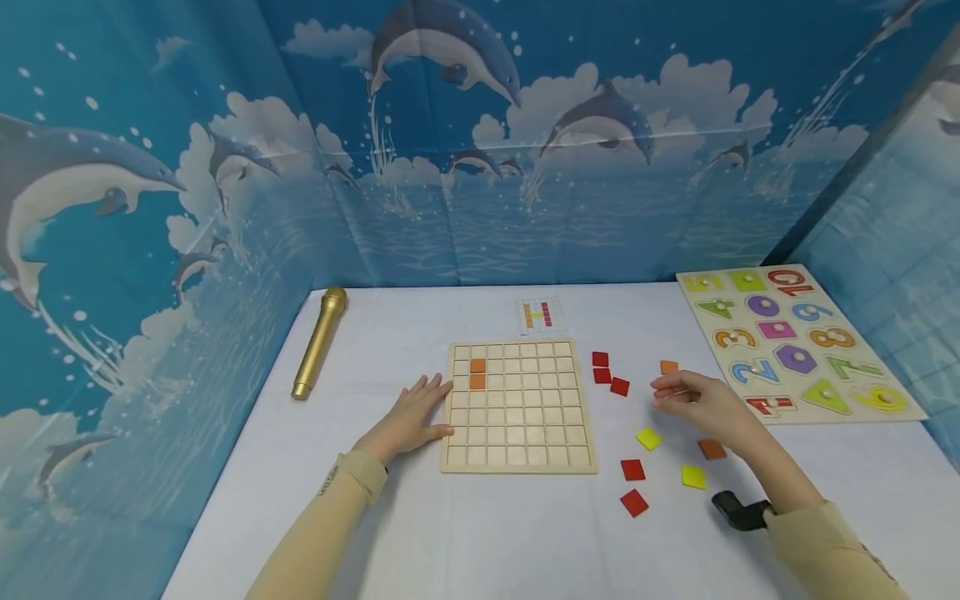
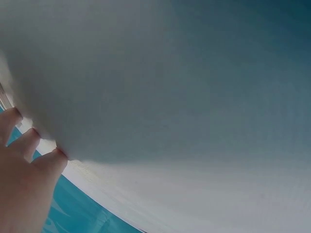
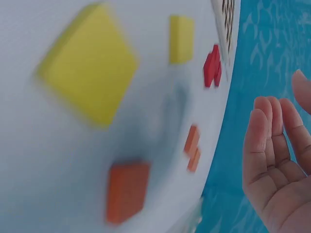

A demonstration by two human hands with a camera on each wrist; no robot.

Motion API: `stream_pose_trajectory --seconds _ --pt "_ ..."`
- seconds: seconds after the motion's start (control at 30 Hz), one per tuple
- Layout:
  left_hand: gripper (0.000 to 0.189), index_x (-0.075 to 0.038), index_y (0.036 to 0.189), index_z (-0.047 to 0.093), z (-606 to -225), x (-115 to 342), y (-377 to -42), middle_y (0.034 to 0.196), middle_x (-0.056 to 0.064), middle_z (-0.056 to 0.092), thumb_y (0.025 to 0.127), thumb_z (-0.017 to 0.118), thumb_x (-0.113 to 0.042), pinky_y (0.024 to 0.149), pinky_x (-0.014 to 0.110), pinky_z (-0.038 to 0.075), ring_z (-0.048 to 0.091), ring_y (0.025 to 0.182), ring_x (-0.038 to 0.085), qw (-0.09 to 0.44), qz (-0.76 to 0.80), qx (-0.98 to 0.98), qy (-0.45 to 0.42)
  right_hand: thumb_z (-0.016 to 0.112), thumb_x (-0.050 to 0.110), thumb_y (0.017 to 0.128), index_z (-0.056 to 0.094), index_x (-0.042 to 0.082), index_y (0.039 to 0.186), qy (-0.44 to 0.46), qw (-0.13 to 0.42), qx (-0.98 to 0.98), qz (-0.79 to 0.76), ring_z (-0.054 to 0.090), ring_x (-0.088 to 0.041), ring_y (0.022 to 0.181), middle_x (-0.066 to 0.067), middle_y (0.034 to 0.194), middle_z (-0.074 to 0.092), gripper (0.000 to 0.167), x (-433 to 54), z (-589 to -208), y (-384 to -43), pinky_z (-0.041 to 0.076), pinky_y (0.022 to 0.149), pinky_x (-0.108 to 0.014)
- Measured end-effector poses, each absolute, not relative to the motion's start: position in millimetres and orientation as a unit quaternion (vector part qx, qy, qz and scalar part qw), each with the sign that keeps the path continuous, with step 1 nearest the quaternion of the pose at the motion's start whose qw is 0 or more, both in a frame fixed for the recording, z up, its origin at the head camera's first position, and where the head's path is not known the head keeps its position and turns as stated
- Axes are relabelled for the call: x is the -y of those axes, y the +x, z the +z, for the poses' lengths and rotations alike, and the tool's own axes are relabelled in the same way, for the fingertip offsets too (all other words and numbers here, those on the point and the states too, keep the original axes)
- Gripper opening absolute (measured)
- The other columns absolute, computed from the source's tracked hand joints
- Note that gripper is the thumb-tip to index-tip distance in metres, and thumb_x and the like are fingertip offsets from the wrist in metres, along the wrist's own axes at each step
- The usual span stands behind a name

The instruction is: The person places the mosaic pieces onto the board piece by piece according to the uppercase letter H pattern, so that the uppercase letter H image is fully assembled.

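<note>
A pale wooden grid board (image 1: 525, 468) lies on the white table. Two orange square tiles (image 1: 477, 373) sit one above the other in its upper left cells. My left hand (image 1: 411, 421) lies spread against the board's left edge, fingertips and thumb touching it. To the right, my right hand (image 1: 697, 400) hovers over the table with relaxed fingers and nothing in them. It is nearest a loose orange tile (image 1: 669, 367); another orange tile (image 3: 193, 160) beside that one shows in the right wrist view but is hidden in the head view.
Several red tiles (image 1: 633, 470), two yellow tiles (image 1: 693, 477) and an orange tile (image 1: 712, 449) are scattered right of the board. A small pattern card (image 1: 540, 315) lies behind it. A gold microphone (image 1: 319, 343) is at left, a number puzzle (image 1: 795, 342) at right.
</note>
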State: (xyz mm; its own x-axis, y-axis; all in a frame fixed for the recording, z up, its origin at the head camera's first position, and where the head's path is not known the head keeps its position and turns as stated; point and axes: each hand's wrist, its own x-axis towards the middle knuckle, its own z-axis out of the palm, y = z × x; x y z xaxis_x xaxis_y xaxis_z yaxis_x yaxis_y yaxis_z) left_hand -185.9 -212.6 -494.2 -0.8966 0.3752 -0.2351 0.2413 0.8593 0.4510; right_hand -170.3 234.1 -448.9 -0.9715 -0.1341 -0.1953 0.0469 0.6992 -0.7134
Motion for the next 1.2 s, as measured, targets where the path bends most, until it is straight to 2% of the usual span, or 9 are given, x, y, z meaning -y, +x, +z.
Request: stream_pose_trajectory --seconds 0.17,0.33,0.53,0.6,0.83,1.0,1.2 --pt "0.08 -0.009 0.155 0.031 -495 213 -186 0.164 0.016 0.019 0.091 0.069 -0.039 0.122 0.061 0.012 0.012 0.152 0.038 0.155 0.211 -0.951 0.163 0.068 0.033 0.093 0.06 0.001 0.127 -0.004 0.125 -0.914 -0.385 0.063 -0.01 0.088 -0.013 0.11 0.07 0.047 -264 -452 -155 0.055 0.07 -0.018" --pt "0.081 -0.008 0.155 0.031 -496 211 -187 0.164 0.017 0.019 0.091 0.069 -0.039 0.122 0.061 0.012 0.012 0.152 0.038 0.155 0.211 -0.951 0.166 0.068 0.036 0.094 0.057 -0.002 0.13 0.004 0.127 -0.913 -0.387 0.063 0.001 0.084 -0.014 0.111 0.07 0.053 -283 -453 -146 0.053 0.071 -0.013" --pt "0.081 -0.006 0.154 0.032 -499 213 -185 0.163 0.019 0.02 0.09 0.07 -0.037 0.121 0.062 0.012 0.013 0.152 0.04 0.148 0.214 -0.95 0.17 0.069 0.038 0.092 0.057 0.0 0.131 0.018 0.145 -0.911 -0.386 0.06 0.004 0.085 -0.013 0.112 0.07 0.056 -292 -459 -141 0.051 0.072 -0.016" --pt "0.081 -0.007 0.154 0.031 -500 214 -185 0.163 0.017 0.019 0.09 0.07 -0.037 0.122 0.061 0.012 0.012 0.152 0.039 0.152 0.211 -0.951 0.166 0.069 0.035 0.092 0.058 0.0 0.131 0.012 0.145 -0.912 -0.384 0.06 0.003 0.086 -0.014 0.113 0.07 0.053 -293 -461 -140 0.051 0.073 -0.017" --pt "0.081 -0.009 0.155 0.03 -499 213 -187 0.164 0.015 0.017 0.09 0.069 -0.039 0.123 0.06 0.01 0.01 0.153 0.037 0.16 0.212 -0.95 0.165 0.069 0.027 0.092 0.058 -0.001 0.13 0.017 0.15 -0.914 -0.375 0.061 -0.014 0.094 -0.016 0.115 0.068 0.048 -297 -465 -137 0.052 0.071 -0.018" --pt "0.081 -0.009 0.154 0.031 -500 212 -187 0.164 0.017 0.019 0.09 0.07 -0.038 0.122 0.061 0.011 0.011 0.152 0.038 0.155 0.21 -0.951 0.163 0.069 0.027 0.092 0.058 -0.001 0.13 0.02 0.159 -0.909 -0.385 0.063 -0.013 0.095 -0.016 0.117 0.068 0.048 -297 -468 -135 0.053 0.073 -0.018" --pt "0.081 -0.008 0.154 0.032 -500 212 -186 0.163 0.017 0.02 0.09 0.07 -0.039 0.121 0.062 0.012 0.013 0.152 0.039 0.148 0.214 -0.951 0.165 0.069 0.02 0.091 0.059 -0.004 0.126 0.022 0.158 -0.917 -0.366 0.062 -0.02 0.095 -0.017 0.113 0.068 0.043 -295 -474 -137 0.053 0.073 -0.024"
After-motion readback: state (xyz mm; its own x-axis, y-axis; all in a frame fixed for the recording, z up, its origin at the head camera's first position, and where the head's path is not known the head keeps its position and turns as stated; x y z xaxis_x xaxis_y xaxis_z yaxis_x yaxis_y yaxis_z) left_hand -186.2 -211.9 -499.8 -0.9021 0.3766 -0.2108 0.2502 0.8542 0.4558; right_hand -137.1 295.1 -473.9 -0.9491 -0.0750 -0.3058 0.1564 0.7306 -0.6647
